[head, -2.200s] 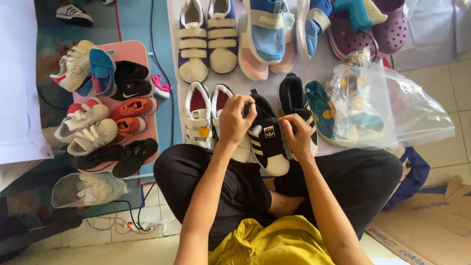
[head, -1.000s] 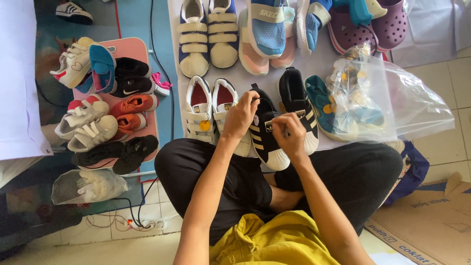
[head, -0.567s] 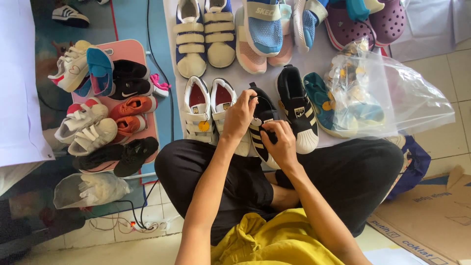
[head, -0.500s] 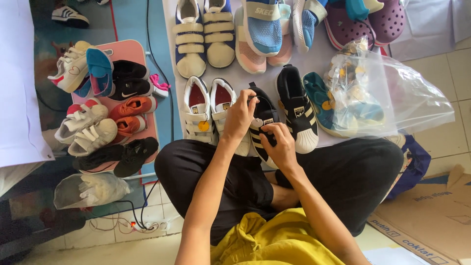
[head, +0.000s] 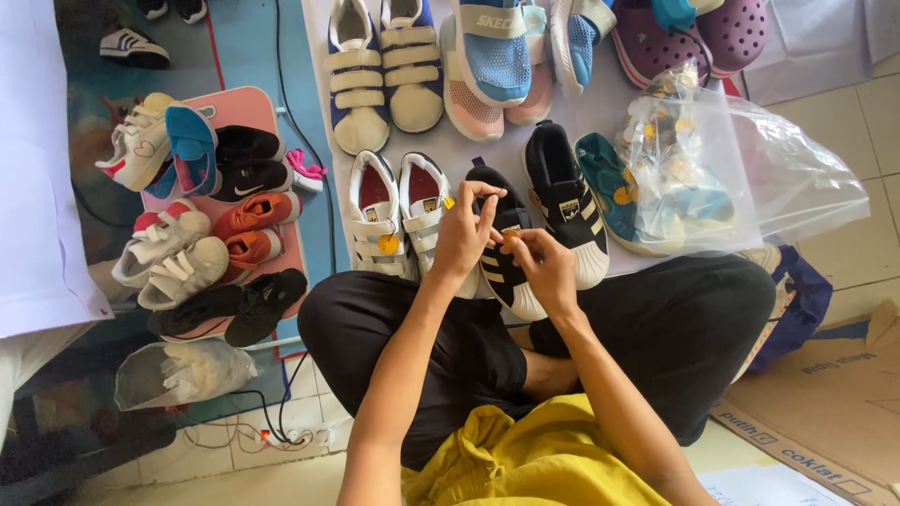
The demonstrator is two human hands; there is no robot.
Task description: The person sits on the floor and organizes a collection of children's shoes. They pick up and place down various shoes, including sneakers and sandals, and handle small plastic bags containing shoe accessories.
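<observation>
Two hands: left hand (head: 461, 239) and right hand (head: 547, 267) fingers pinch a small orange tag (head: 509, 238) over black striped shoe (head: 502, 253); clear bag (head: 722, 169) right.

Pale sheet (head: 600, 112) on the floor bears children's shoes (head: 384, 66).

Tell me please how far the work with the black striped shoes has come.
Done: one black striped sneaker already lies on the white sheet in the row. In hand: the left hand and right hand pinch a small orange tag on the second black striped sneaker. Left: this shoe is not yet set down beside its partner.
</observation>
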